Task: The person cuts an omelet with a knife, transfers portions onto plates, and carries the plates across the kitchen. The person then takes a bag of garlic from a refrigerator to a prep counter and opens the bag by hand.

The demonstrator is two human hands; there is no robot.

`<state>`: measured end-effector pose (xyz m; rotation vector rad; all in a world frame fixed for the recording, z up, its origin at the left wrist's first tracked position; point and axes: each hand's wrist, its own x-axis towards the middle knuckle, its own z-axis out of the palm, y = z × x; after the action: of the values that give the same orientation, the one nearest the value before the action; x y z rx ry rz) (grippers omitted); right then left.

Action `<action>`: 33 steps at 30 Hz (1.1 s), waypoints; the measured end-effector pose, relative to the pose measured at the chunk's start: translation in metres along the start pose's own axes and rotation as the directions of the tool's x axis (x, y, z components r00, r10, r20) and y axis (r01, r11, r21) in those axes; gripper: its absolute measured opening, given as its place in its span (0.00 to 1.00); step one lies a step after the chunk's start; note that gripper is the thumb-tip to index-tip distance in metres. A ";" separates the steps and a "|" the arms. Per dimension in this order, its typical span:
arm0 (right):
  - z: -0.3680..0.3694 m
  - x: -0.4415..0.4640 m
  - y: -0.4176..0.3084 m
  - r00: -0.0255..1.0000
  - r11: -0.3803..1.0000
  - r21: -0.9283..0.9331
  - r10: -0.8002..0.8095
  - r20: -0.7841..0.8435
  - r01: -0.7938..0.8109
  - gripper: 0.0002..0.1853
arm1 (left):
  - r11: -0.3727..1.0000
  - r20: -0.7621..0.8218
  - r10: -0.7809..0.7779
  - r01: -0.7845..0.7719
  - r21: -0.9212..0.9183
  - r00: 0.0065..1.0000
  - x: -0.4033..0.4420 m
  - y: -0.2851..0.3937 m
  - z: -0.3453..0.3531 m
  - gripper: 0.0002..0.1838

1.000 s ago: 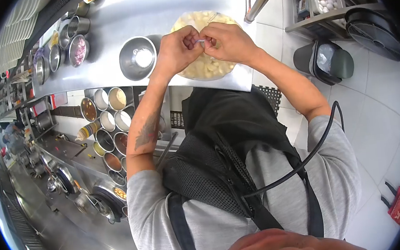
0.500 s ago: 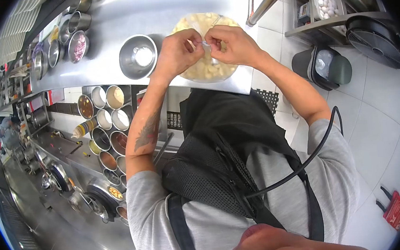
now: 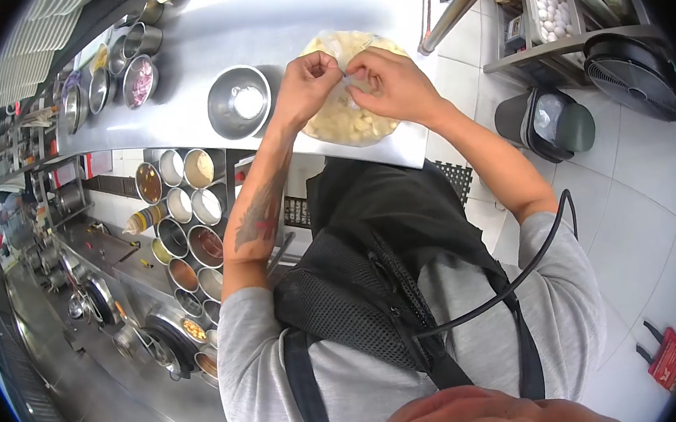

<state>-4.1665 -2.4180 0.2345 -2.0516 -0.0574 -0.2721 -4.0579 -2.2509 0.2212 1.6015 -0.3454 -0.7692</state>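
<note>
A clear plastic bag [image 3: 353, 126] full of pale yellow chunks lies on the steel counter [image 3: 273, 20], close to its front edge. My left hand [image 3: 309, 87] is closed in a pinch on the gathered neck of the bag. Opposite it, my right hand [image 3: 396, 85] has thumb and fingers curled around the same neck, and the fingertips of both hands nearly meet above the bag. What exactly lies between the fingertips is small and partly hidden. Just left of my left hand stands a steel bowl [image 3: 221, 117] with a bright round reflection or pale thing inside.
Several steel bowls stand at the counter's far left, one with purple-pink pieces [image 3: 139, 82]. Below them, round containers [image 3: 198, 166] of sauces and ingredients sit in a rack. To the right are a bin [image 3: 571, 122], a black fan [image 3: 633, 77] and a shelf with eggs [image 3: 552, 15].
My hands have drawn slightly apart at the bag's neck, and the right fingers have spread more. The whole view has shifted slightly; the bag still lies on the counter.
</note>
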 end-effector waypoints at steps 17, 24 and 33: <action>0.006 0.006 0.012 0.993 0.985 -0.133 -0.104 0.055 0.111 0.06 | 0.961 -0.031 0.207 -0.197 0.196 0.978 -0.014 -0.006 0.006 0.06; -0.016 0.013 0.029 0.875 0.966 0.252 -0.076 0.479 -0.054 0.08 | 0.970 -0.167 0.187 -0.156 0.184 0.968 -0.004 -0.021 0.006 0.05; -0.044 0.016 -0.007 0.835 0.988 0.114 0.026 0.549 -0.106 0.11 | 0.965 -0.171 0.200 -0.163 0.208 0.965 -0.009 -0.007 -0.005 0.08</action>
<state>-4.1594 -2.4545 0.2644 -1.9253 -0.3483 0.3655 -4.0628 -2.2402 0.2168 1.7805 -0.4312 -0.4465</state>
